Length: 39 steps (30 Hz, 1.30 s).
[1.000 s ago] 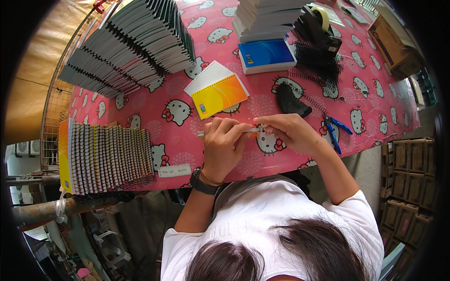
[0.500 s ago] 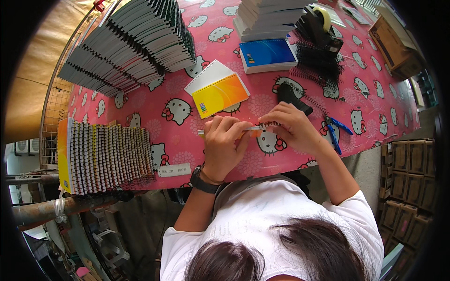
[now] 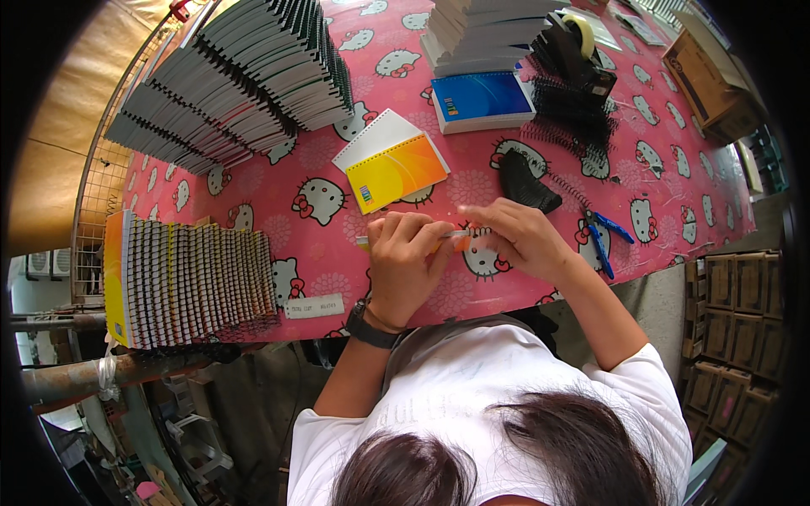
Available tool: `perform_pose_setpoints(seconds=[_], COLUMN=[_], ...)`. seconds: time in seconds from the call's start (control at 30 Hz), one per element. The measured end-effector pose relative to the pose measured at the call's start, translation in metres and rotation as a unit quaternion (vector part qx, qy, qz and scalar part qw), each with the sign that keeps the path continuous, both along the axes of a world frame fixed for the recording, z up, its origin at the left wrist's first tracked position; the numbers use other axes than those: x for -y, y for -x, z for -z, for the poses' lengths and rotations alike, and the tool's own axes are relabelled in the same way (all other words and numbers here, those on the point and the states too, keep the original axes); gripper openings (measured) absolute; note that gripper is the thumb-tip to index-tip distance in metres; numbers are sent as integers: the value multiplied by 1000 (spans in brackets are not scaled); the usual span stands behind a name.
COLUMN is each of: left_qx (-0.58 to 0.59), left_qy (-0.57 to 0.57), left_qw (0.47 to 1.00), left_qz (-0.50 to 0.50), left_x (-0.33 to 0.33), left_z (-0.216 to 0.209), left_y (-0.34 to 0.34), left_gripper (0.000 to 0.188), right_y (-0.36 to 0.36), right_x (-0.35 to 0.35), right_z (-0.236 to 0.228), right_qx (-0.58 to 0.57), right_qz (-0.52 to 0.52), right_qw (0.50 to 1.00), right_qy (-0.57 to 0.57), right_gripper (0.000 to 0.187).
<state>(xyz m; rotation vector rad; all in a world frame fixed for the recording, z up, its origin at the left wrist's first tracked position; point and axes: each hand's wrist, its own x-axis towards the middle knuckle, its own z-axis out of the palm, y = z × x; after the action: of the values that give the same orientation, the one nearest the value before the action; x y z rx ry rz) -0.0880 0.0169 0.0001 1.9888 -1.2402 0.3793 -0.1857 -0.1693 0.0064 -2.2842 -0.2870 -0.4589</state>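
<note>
My left hand [image 3: 402,260] is closed around a small notebook [image 3: 453,235], held edge-up above the table; most of it is hidden by the fingers. At its right end a dark spiral coil [image 3: 479,230] sticks out. The fingers of my right hand [image 3: 530,240] are bent round that coil, the index finger lifted a little. Just beyond my hands lie a yellow-orange notebook cover [image 3: 396,173] and a white punched sheet block [image 3: 371,137]. A black block-like object [image 3: 527,181] and blue-handled pliers [image 3: 603,240] rest close to my right hand.
Coil-bound notebooks [image 3: 198,274] stand in a row at the left. Tall stacks of bound books [image 3: 245,80] rise behind them. A blue-covered pad [image 3: 483,99], loose black coils [image 3: 569,118], a tape dispenser [image 3: 582,55] and a cardboard box [image 3: 709,76] occupy the far right.
My right hand has shifted slightly right and down, and its fingers have moved along the coil, uncovering more of it. My left hand stays nearly still.
</note>
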Motion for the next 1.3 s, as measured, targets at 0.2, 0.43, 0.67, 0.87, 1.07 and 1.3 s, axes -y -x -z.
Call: perform_pose_setpoints(seconds=[0.2,0.43,0.67,0.87,1.07,1.3], left_qx=[2,-5,0,-8,-10,-3], left_qy=[-15,-10,-49,-89,-74,-90], left_qw=[1000,1000,999,995,996,992], left_qz=[7,26,23,46,58,87], left_x=[1,9,5,-1,-1,-6], left_z=[1,-1,-7,-6,-4,-1], left_y=[5,9,15,12,11,7], left_gripper=[24,27,24,22,21,26], right_y=[-2,0,23,34,27,-1], right_x=[-1,-1,33,48,43,25], right_z=[-3,-9,-5,6,22,37], right_qx=[-31,-108,-251,-283,-172,-111], right_qz=[-18,1,346,364,281,289], right_qw=[999,994,893,878,932,936], right_qy=[14,-30,140,129,153,167], right_gripper=[47,44,37,46,66,70])
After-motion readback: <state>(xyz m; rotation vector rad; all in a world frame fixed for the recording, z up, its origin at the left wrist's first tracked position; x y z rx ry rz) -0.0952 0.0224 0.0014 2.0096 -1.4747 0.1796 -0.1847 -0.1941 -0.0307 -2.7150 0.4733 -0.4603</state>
